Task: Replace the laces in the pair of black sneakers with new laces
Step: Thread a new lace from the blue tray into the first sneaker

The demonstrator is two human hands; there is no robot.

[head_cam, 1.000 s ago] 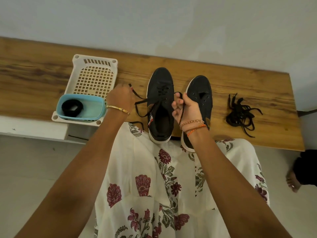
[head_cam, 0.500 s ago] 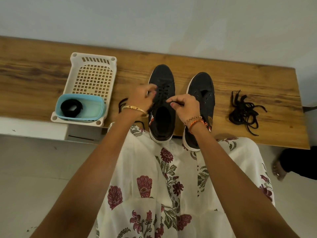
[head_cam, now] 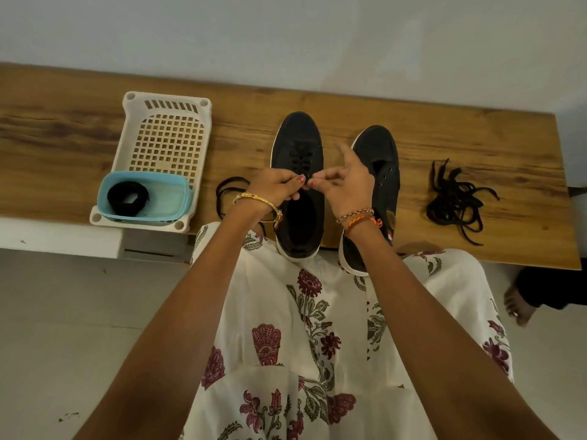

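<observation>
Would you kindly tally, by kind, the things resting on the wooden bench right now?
Black sneakers: 2, the left sneaker and the right sneaker
Lace bundles: 3, a loose lace pile, a coiled lace in the tub, and a lace trailing from the left sneaker
White perforated basket: 1
Blue tub: 1
Total: 7

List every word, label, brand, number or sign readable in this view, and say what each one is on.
No text can be read anywhere in this view.
Right sneaker: a small brown patch on its side, too small and blurred to read.
Right sneaker: a small red and white tab near the heel, no legible letters.
Left sneaker: a small red tag beside the left hand's wrist, unreadable.
White basket and blue container: no markings visible.
</observation>
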